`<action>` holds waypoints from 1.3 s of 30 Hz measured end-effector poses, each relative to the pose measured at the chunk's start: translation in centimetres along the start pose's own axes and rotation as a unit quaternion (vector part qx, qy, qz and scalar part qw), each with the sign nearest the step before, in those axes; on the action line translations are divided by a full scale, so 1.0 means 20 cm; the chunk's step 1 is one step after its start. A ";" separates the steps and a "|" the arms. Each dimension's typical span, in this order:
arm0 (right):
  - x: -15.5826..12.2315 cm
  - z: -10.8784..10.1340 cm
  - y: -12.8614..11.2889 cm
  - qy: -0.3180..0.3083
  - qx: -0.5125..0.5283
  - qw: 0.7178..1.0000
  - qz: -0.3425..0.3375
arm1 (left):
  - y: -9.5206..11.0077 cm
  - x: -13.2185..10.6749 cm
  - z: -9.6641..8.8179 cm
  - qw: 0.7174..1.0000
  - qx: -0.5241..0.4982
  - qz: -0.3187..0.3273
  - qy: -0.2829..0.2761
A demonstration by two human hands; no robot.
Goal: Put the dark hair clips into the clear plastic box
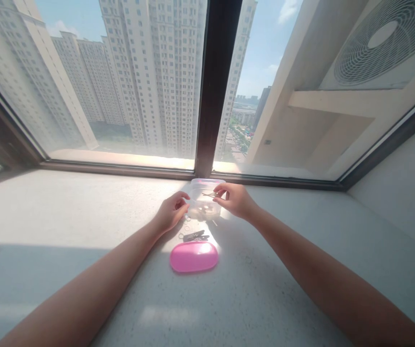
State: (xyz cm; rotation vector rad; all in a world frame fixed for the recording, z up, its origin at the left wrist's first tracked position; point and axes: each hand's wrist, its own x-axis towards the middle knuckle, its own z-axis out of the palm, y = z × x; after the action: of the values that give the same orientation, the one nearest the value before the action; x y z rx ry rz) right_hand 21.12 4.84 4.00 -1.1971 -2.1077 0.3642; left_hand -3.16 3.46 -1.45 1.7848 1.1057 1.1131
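My right hand [234, 198] is at the right side of a clear plastic box [203, 210], pinching a few thin metallic hairpins [209, 194] over it. Beside the box's left wall is my left hand [172, 211], its fingers curved and its thumb and forefinger apart; whether the tips touch the wall I cannot tell. Small items lie inside the box, too blurred to name. In front of it are several dark hair clips [195, 236] and small thin rings [181, 236] that look like hair ties. Nearest to me lies an oval pink lid [194, 257].
The box stands on a pale speckled window sill [178, 308], close to the dark window frame [203, 164]. Glass panes rise behind it, with tall buildings [157, 72] and an outdoor fan unit [384, 43] outside. A white wall [406, 178] bounds the right.
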 end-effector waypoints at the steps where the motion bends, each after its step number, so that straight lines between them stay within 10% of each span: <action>1: 0.01 0.01 0.00 0.000 -0.009 1.000 0.001 | 0.00 0.00 0.00 1.000 0.006 0.013 -0.001; 17: 0.02 0.04 0.00 -0.049 -0.032 0.996 0.060 | -0.04 0.00 0.01 0.995 0.084 0.048 -0.014; 30: -0.07 0.02 -0.05 0.005 -0.055 0.998 -0.034 | -0.06 0.00 0.01 0.995 0.081 0.063 -0.009; 39: -0.27 0.10 -0.11 -0.226 -0.058 0.953 -0.193 | -0.02 -0.01 0.02 0.992 0.099 0.071 0.000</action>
State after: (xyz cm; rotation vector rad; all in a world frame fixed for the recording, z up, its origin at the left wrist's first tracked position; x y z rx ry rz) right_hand 20.29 -0.72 1.48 -0.7788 -2.7299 0.3605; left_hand -2.99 3.44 -1.97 2.0466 1.1366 1.1180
